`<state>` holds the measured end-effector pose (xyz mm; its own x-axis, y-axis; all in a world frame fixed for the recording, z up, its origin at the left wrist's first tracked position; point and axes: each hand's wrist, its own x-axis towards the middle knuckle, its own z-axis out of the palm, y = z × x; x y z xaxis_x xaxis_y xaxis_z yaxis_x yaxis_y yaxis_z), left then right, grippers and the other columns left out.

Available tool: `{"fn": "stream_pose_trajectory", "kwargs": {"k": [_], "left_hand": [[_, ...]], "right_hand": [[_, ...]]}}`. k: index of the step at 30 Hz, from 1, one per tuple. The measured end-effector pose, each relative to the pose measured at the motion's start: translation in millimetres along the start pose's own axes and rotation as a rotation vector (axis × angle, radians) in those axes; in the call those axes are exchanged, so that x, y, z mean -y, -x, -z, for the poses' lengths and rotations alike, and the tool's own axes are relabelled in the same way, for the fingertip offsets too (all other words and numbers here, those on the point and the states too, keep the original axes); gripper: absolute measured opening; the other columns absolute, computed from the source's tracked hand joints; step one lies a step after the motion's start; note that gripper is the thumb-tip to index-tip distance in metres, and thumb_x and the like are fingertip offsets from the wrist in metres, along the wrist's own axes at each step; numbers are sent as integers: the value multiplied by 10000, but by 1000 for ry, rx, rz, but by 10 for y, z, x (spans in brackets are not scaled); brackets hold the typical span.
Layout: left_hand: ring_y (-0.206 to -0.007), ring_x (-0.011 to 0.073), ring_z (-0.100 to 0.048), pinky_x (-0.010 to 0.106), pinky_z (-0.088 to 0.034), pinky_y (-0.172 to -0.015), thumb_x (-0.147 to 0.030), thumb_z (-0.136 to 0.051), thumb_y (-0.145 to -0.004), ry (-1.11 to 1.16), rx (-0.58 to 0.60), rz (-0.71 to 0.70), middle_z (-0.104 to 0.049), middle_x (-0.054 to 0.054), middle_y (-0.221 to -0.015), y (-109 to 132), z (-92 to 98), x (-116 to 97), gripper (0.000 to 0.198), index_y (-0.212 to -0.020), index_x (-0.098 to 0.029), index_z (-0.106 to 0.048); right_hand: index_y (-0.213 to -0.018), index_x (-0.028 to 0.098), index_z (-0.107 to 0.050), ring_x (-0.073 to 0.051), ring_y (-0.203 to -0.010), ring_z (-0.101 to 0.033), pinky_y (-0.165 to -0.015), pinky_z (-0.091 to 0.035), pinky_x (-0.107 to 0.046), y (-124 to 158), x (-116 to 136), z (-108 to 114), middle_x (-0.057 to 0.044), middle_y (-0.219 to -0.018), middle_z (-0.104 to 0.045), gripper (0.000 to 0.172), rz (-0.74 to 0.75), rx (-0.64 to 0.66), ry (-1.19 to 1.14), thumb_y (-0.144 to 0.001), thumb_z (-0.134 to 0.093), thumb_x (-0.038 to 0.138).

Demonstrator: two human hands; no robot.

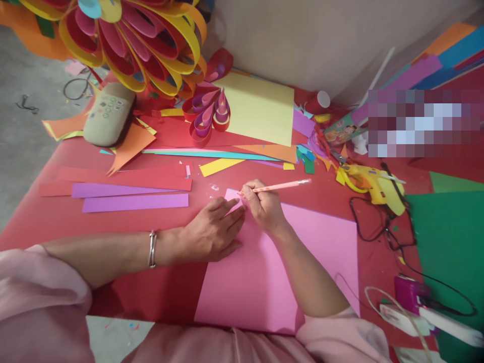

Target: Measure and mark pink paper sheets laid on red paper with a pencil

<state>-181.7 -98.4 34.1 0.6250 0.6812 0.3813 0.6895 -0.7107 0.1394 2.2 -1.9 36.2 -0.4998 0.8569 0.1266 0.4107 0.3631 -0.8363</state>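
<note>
A large pink paper sheet (272,272) lies on the red table (113,227) in front of me. My left hand (212,232) lies flat on the sheet's upper left part, fingers stretched out, pressing it down. My right hand (264,206) is closed on a pink pencil (280,187), whose tip touches the sheet near its top left corner. The pencil's eraser end points right. A metal bangle (152,248) sits on my left wrist.
Purple and red paper strips (132,196) lie at the left. A yellow sheet (260,108), looped paper petals (207,113) and a big paper flower (132,40) stand behind. A yellow glue gun (372,184) with black cord, a green sheet (449,237) and scraps are at the right.
</note>
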Motion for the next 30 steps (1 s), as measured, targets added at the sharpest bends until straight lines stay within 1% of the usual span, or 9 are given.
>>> {"fn": "stream_pose_trajectory", "kwargs": {"k": [7,11,18,21,25,28,30], "left_hand": [[-1289,425,-653,547,-505,-1006,-432,-600,-1024,-15,-9,-5,-724,225,-1329,4,6,0,452,-1255,-60,-713],[-1286,425,-654,544,-506,-1006,-421,-606,-1021,-1,-20,-5,-728,232,-1318,0,3,3,459,-1247,-35,-710],[-1273,431,-663,545,-518,-990,-424,-599,-1021,-5,-22,-8,-731,234,-1313,-4,0,4,460,-1234,-34,-715],[-1296,432,-648,552,-514,-1002,-424,-606,-1017,3,-9,-5,-725,234,-1324,10,-6,4,454,-1262,-56,-707],[-1319,445,-627,576,-496,-1027,-413,-647,-994,31,6,6,-706,248,-1341,31,-21,2,479,-1320,-64,-680],[-1304,440,-636,571,-500,-1025,-421,-646,-996,12,-12,-3,-710,246,-1331,29,-23,-3,464,-1292,-66,-691],[-1290,430,-646,570,-499,-1039,-420,-631,-1008,-13,-29,-15,-717,238,-1324,22,-18,-3,440,-1252,-62,-705]], "right_hand": [[-905,234,-644,-189,-821,-684,-763,-500,-304,-2,-18,-11,-41,-868,-708,309,33,-26,-26,-1088,-473,416],[-891,238,-641,-187,-811,-690,-745,-503,-298,0,-21,-12,-36,-853,-710,332,16,7,-29,-1091,-467,437],[-901,245,-649,-195,-818,-690,-764,-515,-308,2,-16,-4,-38,-861,-715,335,19,-1,-5,-1090,-461,448],[-901,249,-648,-193,-811,-692,-757,-516,-307,3,-18,-11,-37,-857,-714,339,15,-1,1,-1091,-457,455],[-915,254,-650,-204,-852,-702,-790,-536,-321,3,-27,-30,-50,-890,-730,349,8,-33,16,-1085,-450,484],[-932,253,-654,-204,-877,-719,-806,-559,-325,5,-39,-35,-50,-904,-741,329,-40,-61,-83,-1072,-491,503],[-949,252,-646,-188,-813,-713,-778,-574,-317,7,-51,-32,-37,-880,-739,324,-100,-116,-215,-1065,-515,524]]}}
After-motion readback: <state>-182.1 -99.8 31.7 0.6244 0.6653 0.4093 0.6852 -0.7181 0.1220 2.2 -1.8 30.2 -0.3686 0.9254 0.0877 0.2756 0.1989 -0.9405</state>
